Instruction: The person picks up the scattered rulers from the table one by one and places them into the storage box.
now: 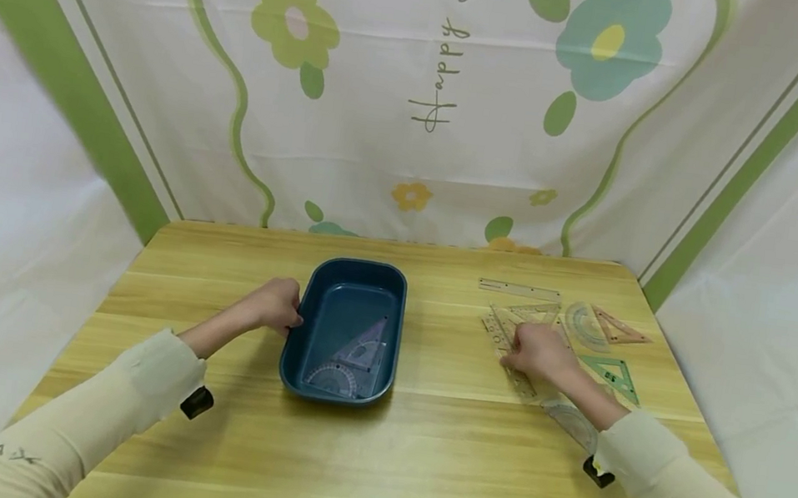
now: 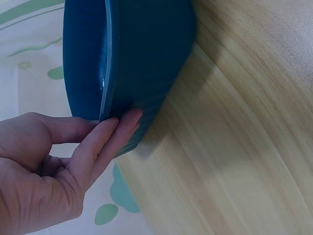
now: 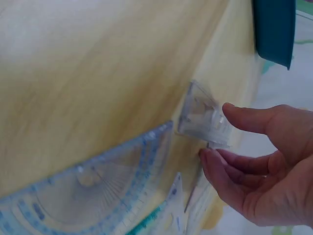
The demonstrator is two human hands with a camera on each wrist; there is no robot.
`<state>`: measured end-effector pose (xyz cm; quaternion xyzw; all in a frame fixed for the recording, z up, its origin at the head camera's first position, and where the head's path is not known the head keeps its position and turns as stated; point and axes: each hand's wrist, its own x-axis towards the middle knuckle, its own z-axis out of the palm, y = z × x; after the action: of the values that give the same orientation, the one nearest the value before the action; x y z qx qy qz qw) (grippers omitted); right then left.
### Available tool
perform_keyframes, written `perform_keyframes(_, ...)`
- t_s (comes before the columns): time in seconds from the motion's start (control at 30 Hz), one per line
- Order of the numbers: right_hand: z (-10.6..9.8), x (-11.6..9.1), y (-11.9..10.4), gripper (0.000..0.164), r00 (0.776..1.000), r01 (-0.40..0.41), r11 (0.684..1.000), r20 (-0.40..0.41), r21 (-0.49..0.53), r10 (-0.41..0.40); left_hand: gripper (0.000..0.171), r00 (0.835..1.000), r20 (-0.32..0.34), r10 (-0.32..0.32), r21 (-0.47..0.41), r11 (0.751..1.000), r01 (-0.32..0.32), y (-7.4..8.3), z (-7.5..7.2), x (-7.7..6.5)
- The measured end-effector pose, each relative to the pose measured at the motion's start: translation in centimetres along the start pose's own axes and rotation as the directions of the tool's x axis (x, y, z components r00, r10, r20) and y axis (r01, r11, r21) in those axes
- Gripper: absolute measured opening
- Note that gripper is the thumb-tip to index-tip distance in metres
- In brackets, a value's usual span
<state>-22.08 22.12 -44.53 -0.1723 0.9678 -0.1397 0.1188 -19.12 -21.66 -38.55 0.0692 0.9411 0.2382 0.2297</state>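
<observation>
Right, the left hand has the left rim of the blue tray pinched between thumb and fingers, the tray sitting at centre frame on the wooden table. Inside, toward its lower end, lie a purple set square and a clear protractor, overlapping. Over to the right of the frame, the right hand is down at a cluster of clear rulers, thumb and fingertips apart in the wrist view; whether it grips one, I can't tell. Above it lies a straight ruler; farther right, a rounded protractor beside a red set square, with a green set square below. Another protractor lies partly beneath the right wrist.
</observation>
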Motion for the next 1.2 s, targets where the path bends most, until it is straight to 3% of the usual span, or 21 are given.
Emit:
perform_keyframes(0.13, 0.7, -0.1, -0.3, 0.049, 0.999, -0.024, 1.0, -0.026, -0.012, 0.024, 0.055, 1.0, 0.0, -0.002, -0.02, 1.0, 0.002, 0.0, 0.0, -0.1)
perform_keyframes(0.37, 1.0, 0.2, -0.2, 0.045, 0.999, -0.02, 0.999, -0.045, 0.049, 0.023, 0.054, 1.0, -0.011, -0.011, -0.03, 1.0, 0.011, -0.1, 0.1, -0.1)
perform_keyframes(0.63, 0.8, 0.3, 0.5, 0.02, 1.0, 0.013, 0.996, -0.018, 0.093, -0.011, 0.052, 1.0, 0.001, -0.028, -0.011, 1.0, 0.028, -0.2, 0.2, -0.1)
perform_keyframes(1.03, -0.5, -0.2, 0.8, 0.011, 0.997, 0.075, 0.976, -0.048, 0.204, -0.066, 0.051, 1.0, -0.01, -0.018, 0.002, 1.0, 0.018, -0.1, 0.0, 0.1)
perform_keyframes(1.2, -1.3, -0.4, 0.7, 0.012, 0.999, 0.046, 0.959, -0.029, 0.28, -0.04, 0.051, 1.0, -0.018, -0.013, 0.013, 1.0, 0.013, 0.0, 0.0, 0.0)
